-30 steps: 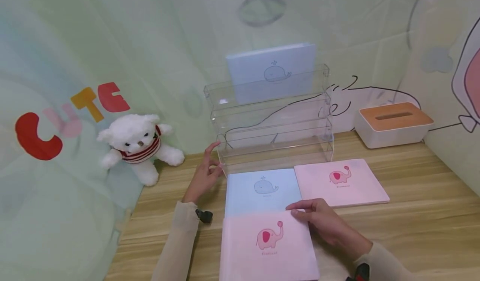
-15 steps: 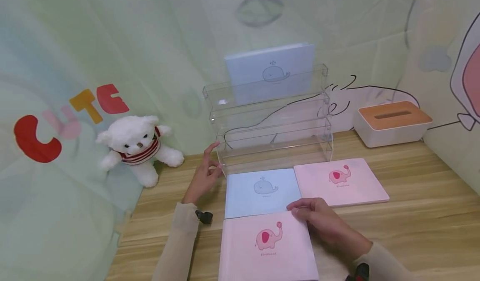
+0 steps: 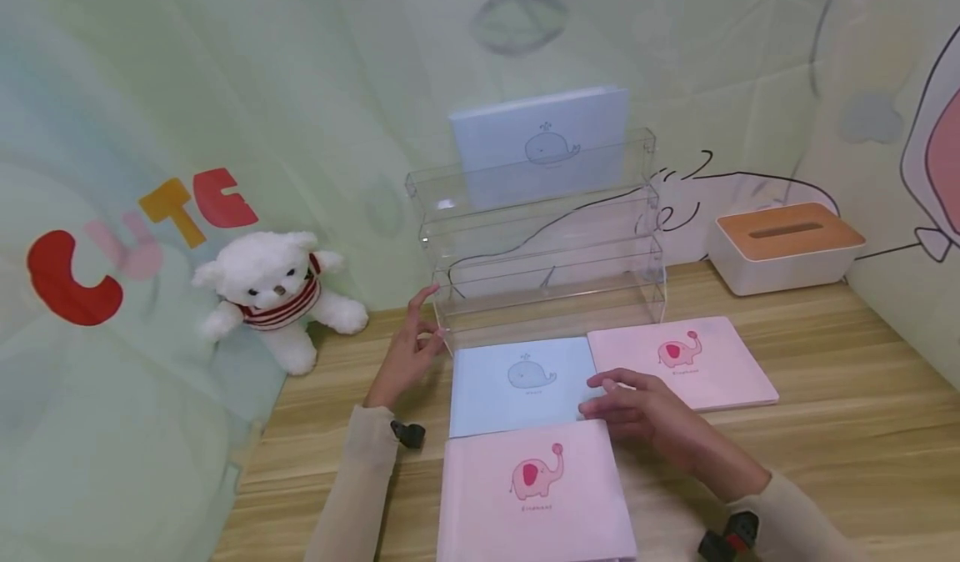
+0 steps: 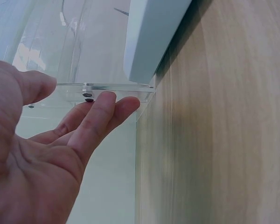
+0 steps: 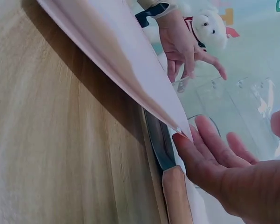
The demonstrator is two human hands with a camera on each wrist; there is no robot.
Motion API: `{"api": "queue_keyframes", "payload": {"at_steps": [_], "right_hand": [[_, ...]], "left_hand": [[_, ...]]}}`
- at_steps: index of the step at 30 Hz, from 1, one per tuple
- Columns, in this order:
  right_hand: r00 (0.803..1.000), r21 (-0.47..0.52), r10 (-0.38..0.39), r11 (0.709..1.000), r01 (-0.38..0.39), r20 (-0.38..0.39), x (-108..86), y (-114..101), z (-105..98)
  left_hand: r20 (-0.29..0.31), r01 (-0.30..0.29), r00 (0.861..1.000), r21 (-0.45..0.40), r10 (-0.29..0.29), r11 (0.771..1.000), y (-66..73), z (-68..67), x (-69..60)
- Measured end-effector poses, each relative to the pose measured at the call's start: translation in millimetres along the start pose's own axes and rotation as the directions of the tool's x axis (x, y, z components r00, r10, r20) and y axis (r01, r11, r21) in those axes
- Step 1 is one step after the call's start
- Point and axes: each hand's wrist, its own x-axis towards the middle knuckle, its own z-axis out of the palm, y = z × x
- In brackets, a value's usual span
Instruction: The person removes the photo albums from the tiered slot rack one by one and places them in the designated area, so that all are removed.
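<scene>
With its fingertips, my left hand touches the left side of a clear acrylic tiered rack. The left wrist view shows those fingers extended against the rack's side panel. My right hand hovers with loosely extended fingers by the upper right corner of a pink elephant book. One right fingertip is close to that book's edge in the right wrist view; contact is hard to tell. A blue whale book lies between this book and the rack. Another pink elephant book lies to the right.
A second blue whale book stands upright in the rack's top tier. At the back right is a white tissue box with a wood-coloured lid. A white plush bear sits at left. Printed curtains surround the wooden table.
My right hand has let go of the near pink book's corner and moved slightly up and right, fingers spreading. The left hand stays at the rack's side.
</scene>
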Motion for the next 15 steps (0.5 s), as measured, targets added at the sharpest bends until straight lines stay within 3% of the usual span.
{"api": "queue_keyframes", "payload": {"at_steps": [7,15], "right_hand": [[0.998,0.084,-0.061,0.995,0.062,-0.021,-0.5,-1.3,-2.9],[0.993,0.083,-0.093,0.992,0.099,-0.070,-2.0,-3.9,-4.8]], "left_hand": [[0.006,0.011,1.000,0.018,-0.011,1.000,0.3,-0.7,0.3],[0.010,0.013,1.000,0.013,-0.013,1.000,0.2,-0.4,0.5]]}}
